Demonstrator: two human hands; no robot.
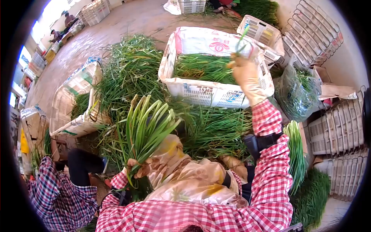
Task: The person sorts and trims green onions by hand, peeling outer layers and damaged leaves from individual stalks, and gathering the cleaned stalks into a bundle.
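My left hand is closed around a bunch of green chives, whose pale stalk ends point up and fan out above my lap. The leafy ends hang below that hand. Raised over the right side of a white plastic crate, my right hand is pinched on a thin green leaf that sticks up from the fingers. Inside the crate, loose chives lie beside a printed white sack liner. Between the crate and my lap is a heap of chives.
A large pile of chives spreads left of the crate, beside a tilted crate. Sorted chives lie by my right arm. A plastic bag and stacked crates stand right. A co-worker in checked sleeves sits close left.
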